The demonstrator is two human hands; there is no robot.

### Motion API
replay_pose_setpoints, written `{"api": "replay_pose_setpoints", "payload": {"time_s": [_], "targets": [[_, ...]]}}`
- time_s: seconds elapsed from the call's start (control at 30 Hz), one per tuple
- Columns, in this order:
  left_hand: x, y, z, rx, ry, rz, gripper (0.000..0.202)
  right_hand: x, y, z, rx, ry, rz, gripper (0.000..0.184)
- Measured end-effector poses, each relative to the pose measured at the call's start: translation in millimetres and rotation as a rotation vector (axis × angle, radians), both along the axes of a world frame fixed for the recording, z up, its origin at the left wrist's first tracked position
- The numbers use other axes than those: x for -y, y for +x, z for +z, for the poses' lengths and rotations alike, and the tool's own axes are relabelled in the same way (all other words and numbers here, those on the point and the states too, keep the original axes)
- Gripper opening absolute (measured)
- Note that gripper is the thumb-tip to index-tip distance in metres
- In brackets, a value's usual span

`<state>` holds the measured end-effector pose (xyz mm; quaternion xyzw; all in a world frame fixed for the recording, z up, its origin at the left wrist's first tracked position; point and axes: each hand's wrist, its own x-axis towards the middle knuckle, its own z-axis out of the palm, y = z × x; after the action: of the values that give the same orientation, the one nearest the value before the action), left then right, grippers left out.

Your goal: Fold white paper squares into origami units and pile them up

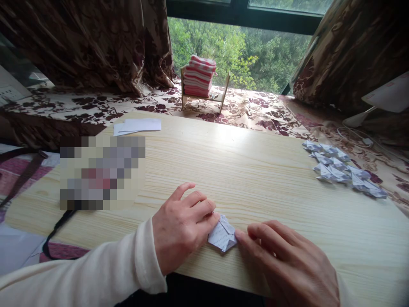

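While your left hand [182, 226] bears on the upper left edge of the folded paper piece [223, 235], your right hand [289, 260] meets its right corner with one fingertip. Paper is flat on the wood-grain table [243, 170], near your edge, between both hands. Left grip: thumb and index close together at the paper, other fingers bent; can't tell if they pinch it or only press it down. Right grip: fingers curled, one tip at the corner; can't tell if anything is pinched

Text check: folded piece carries rows of small print, too small to read. Your folded paper batch [338, 166] sits in rows at the table's far right, creases visible, print not legible. White paper strips [142, 125] lie overlapped at the far left, look plain from here. Item under the mosaic patch [102, 175], left of you, is pixelated, so no label readable; black strap [59, 226] runs just below it. White lamp [388, 91] on the right has a small reddish mark, unreadable. Small stand [183, 100] by the window holds a red-and-white striped stack [198, 79], no brand legible
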<state>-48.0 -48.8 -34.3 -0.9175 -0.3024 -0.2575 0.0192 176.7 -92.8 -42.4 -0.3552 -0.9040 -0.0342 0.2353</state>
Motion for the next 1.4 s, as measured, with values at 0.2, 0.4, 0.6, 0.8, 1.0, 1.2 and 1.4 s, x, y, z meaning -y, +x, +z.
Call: {"api": "replay_pose_setpoints", "payload": {"time_s": [0.2,0.4,0.6,0.8,1.0,1.2,1.4], "targets": [[1,2,-1.3,0.01,0.004,-0.006,0.017,-3,-9,8.6,0.045,-0.004,-0.041,0.034],[-7,-6,3.8,0.028,-0.047,-0.082,0.018,-4,-21,-3.0,0.003,-0.017,-0.054,0.034],[-8,-11,6.0,-0.021,-0.001,-0.054,0.023,-6,-20,-4.6,-0.031,-0.013,-0.06,0.033],[-7,-9,6.5,-0.067,-0.029,-0.056,0.019,-7,-20,-1.1,-0.04,-0.054,-0.057,0.034],[-8,-12,6.8,-0.047,-0.048,-0.021,0.025,-8,-18,6.9,-0.072,-0.092,-0.036,0.033],[-2,-10,4.8,-0.071,-0.049,-0.141,0.029,-8,-8,15.0,-0.032,-0.166,-0.022,0.034],[15,-2,5.3,-0.046,-0.021,-0.003,0.02,5,-7,17.9,-0.12,-0.045,-0.11,0.032]]}}
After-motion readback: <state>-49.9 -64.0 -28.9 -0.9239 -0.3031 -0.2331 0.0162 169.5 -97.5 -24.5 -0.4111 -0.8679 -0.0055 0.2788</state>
